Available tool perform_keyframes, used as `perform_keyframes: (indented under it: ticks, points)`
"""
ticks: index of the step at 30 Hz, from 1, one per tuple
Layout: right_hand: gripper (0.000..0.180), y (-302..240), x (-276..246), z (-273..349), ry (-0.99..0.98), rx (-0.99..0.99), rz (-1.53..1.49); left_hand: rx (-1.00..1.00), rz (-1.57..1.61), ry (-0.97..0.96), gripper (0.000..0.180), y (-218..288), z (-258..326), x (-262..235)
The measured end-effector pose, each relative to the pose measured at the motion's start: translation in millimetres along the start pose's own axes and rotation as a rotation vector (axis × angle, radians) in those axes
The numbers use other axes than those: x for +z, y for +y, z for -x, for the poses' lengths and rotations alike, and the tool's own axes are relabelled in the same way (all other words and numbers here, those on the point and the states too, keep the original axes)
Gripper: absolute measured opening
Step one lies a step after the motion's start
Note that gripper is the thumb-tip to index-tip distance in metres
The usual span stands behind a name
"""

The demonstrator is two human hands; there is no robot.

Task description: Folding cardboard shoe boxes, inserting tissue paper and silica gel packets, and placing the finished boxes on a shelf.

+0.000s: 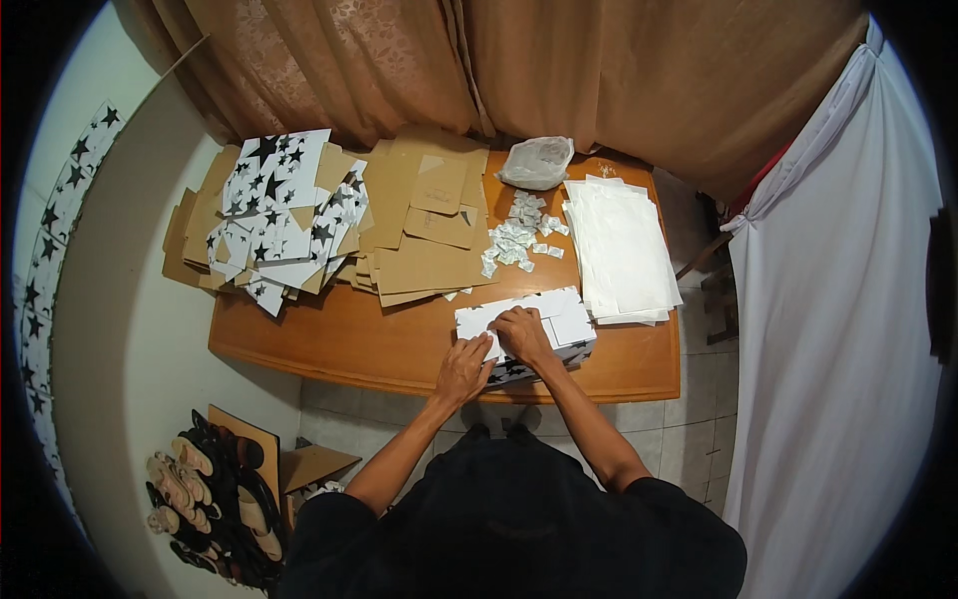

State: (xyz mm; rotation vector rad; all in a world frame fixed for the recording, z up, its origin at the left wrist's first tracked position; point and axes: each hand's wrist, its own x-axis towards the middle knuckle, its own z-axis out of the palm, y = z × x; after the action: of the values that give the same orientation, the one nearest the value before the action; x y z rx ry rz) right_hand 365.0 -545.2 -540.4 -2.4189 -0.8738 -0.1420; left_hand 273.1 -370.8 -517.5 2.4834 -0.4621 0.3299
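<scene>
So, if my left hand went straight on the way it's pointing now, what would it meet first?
Most likely your right hand, just ahead over the star-patterned box, though the depth between them is hard to judge.

A long, rectangular white cardboard box with black stars (568, 315) lies on its broad base beneath both bare hands, its long side running across in front of the person, with its top mostly plain white and stars along the far edge. The left hand (463, 371) touches its near left part and the right hand (520, 334) presses the middle of its top, just right of which overlapping white flaps form a rectangular outline. Below the grip, its near side shows scattered black stars in shade.
</scene>
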Motion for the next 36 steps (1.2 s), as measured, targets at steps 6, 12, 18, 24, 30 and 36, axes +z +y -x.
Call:
perform_keyframes:
  ticks: [6, 12, 18, 24, 30, 36]
  points:
    - [0.014, -1, 2, -7, -0.046, 0.014, -0.123, 0.024, -0.031, -0.004, 0.044, -2, 3, -1]
    - [0.013, 13, -10, -6, -0.168, 0.05, -0.215, 0.027, -0.036, -0.063, 0.043, 1, 2, -5]
    - [0.017, 5, -30, -7, -0.197, 0.018, -0.155, 0.012, -0.062, -0.071, 0.043, 2, 0, -4]
    - [0.019, 19, -17, 5, -0.083, 0.002, -0.038, 0.028, -0.025, -0.086, 0.041, 2, -2, -5]
    - [0.019, 14, -15, 5, -0.059, -0.008, -0.007, 0.025, -0.01, -0.136, 0.042, -1, 0, -7]
    - [0.015, 16, -20, 3, -0.157, -0.004, 0.038, 0.05, -0.095, -0.193, 0.045, 2, -2, -5]
